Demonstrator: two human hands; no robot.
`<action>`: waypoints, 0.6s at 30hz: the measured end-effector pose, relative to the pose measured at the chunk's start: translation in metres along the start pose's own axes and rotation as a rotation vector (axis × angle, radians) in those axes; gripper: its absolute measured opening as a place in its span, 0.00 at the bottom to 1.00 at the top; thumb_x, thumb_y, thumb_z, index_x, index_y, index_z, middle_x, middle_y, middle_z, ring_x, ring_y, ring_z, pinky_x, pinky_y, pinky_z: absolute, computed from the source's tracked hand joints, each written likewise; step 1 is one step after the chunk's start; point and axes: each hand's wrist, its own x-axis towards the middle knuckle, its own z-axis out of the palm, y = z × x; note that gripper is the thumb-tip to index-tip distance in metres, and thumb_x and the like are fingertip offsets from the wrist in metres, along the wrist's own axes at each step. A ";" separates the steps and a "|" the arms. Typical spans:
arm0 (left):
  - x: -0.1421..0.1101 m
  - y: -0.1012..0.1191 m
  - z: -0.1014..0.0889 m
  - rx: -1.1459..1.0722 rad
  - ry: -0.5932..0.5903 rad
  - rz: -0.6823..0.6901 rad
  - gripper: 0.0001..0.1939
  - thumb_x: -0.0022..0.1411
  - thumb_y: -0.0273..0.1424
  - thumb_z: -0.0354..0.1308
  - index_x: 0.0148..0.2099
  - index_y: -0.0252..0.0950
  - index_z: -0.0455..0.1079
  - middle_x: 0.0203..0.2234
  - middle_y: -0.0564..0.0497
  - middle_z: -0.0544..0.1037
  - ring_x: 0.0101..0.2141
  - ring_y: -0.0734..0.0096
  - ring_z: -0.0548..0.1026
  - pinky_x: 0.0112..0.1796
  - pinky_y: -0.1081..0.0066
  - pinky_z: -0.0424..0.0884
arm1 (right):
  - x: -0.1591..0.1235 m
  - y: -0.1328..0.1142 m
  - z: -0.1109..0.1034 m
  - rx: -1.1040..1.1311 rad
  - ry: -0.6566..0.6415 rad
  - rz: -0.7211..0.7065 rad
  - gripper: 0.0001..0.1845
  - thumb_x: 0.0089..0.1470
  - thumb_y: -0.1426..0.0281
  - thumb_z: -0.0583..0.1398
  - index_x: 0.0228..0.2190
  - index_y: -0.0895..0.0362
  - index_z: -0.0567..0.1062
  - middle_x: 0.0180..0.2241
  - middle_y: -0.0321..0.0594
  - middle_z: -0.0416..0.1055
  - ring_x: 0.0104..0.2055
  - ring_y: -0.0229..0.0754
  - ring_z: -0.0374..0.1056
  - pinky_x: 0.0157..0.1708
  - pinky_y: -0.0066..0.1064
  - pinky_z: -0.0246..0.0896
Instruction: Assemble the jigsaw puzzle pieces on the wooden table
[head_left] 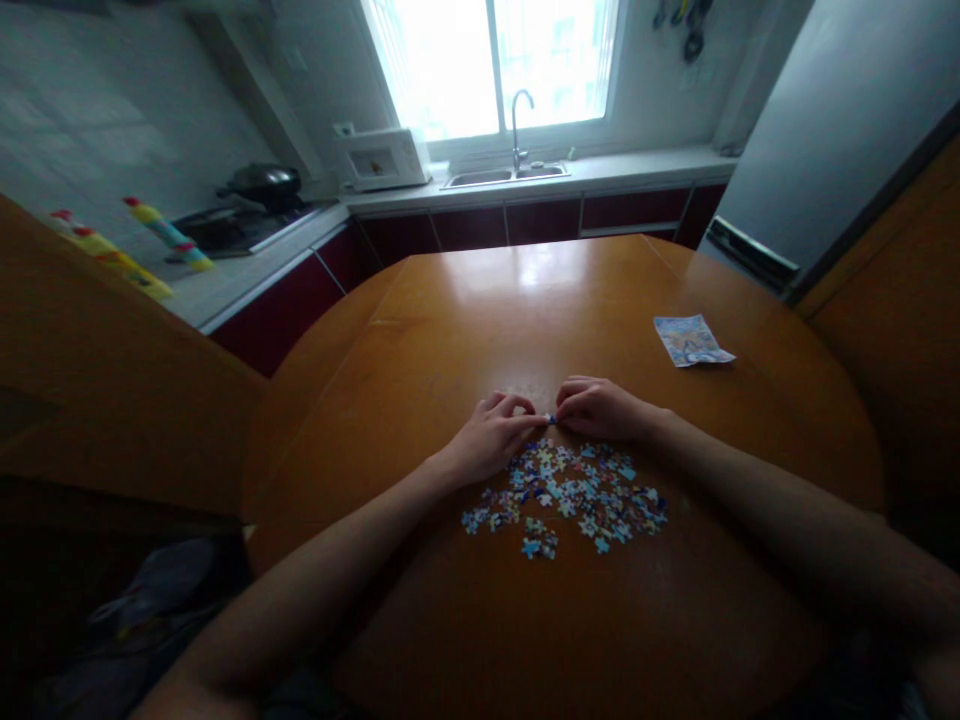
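Small blue and white jigsaw puzzle pieces (551, 419) sit between the fingertips of both hands, just above or on the tabletop; which, I cannot tell. My left hand (495, 432) comes in from the left, thumb and forefinger closed at these pieces. From the right, my right hand (596, 408) meets it with its fingers curled and pinched at the same spot. Close below the hands spreads a loose pile of jigsaw pieces (570, 490), mostly blue, white and yellowish. Several of them lie in a small separate cluster (538, 540) nearer to me.
A creased picture sheet (690, 340) lies at the right of the wooden table (465, 330). Beyond the table stand a counter with a sink (517, 175), a microwave (382, 160), a wok (264, 183) on the stove and bottles (169, 232). A fridge (817, 150) is at the right.
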 end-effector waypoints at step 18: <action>-0.001 0.002 0.001 -0.003 -0.005 -0.012 0.14 0.73 0.34 0.52 0.56 0.49 0.75 0.49 0.47 0.74 0.49 0.57 0.66 0.53 0.54 0.66 | 0.002 -0.004 0.001 0.044 0.021 0.040 0.06 0.58 0.74 0.62 0.34 0.56 0.81 0.35 0.42 0.75 0.37 0.41 0.68 0.40 0.35 0.65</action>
